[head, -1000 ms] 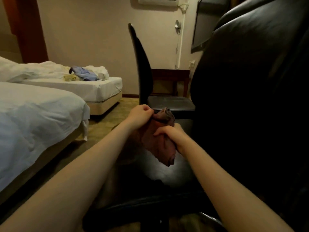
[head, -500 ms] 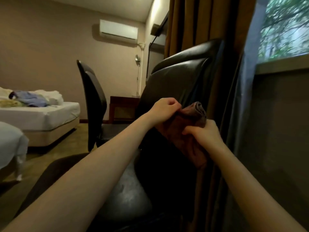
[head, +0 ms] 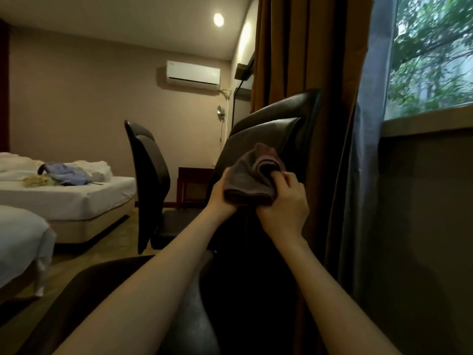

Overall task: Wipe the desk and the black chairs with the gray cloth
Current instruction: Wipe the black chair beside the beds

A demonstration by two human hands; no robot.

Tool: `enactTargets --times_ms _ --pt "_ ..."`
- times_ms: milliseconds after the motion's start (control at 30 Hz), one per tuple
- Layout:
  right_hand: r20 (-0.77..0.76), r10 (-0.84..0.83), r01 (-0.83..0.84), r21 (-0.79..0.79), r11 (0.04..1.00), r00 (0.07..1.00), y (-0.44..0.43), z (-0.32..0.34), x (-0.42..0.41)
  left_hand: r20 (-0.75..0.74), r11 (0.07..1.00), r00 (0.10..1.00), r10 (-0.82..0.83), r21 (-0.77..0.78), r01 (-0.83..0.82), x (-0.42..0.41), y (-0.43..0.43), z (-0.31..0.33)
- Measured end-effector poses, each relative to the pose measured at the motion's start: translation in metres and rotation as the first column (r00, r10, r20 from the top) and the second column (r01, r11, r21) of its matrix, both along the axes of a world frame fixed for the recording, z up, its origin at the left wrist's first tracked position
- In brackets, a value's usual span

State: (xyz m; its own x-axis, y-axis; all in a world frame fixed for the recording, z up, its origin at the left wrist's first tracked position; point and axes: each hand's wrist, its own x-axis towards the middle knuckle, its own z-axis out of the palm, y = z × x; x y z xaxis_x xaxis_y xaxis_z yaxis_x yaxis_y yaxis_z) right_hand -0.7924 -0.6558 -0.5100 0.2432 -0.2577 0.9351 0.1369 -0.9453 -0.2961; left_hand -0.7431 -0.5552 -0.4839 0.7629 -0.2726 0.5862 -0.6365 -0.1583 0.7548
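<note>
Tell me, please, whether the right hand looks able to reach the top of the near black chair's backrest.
Probably yes: the right hand grips the gray cloth just below the backrest top, with nothing between them.

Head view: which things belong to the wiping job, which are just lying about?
Job: gray cloth, gripped by left hand and right hand; near black chair; far black chair.
Lying about: blue clothes on the bed; air conditioner; curtain.
</note>
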Motion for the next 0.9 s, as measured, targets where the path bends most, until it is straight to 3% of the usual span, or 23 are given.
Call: enactTargets --times_ms 100,167,233,300,500,700,800,900 --pt "0.122 0.120 -0.141 0.173 0.975 0.985 -0.003 -0.019 0.005 -0.065 0.996 0.996 0.054 0.081 -0.049 0.021 0.008 -0.022" --pt "0.186 0.183 -0.230 0.276 0.933 0.965 -0.008 -0.022 0.005 -0.091 0.975 0.996 0.025 0.221 -0.005 0.026 0.008 -0.035" --pt "0.210 0.201 -0.268 0.366 0.891 0.957 -0.008 -0.027 0.005 -0.038 0.905 0.999 -0.019 0.423 0.034 0.023 0.005 -0.059" --pt "0.226 0.183 -0.266 0.428 0.864 0.957 -0.007 -0.034 0.006 0.044 0.859 0.999 0.017 0.511 -0.037 0.013 -0.002 -0.081" --pt "0.190 0.242 -0.304 0.444 0.843 0.951 0.000 -0.059 0.016 0.259 0.764 0.942 0.211 0.557 -0.325 0.026 -0.007 -0.092" --pt "0.095 0.419 -0.394 0.574 0.718 0.903 -0.010 -0.086 0.014 0.134 0.803 0.959 0.248 0.526 -0.281 0.036 -0.001 -0.091" --pt "0.055 0.403 -0.367 0.539 0.758 0.913 -0.019 -0.087 -0.001 0.100 0.805 0.970 0.221 0.543 -0.239 0.031 -0.003 -0.097" --pt "0.181 0.207 -0.271 0.485 0.831 0.961 -0.023 -0.058 -0.010 -0.005 0.780 0.987 0.163 0.613 -0.126 0.034 -0.007 -0.111"
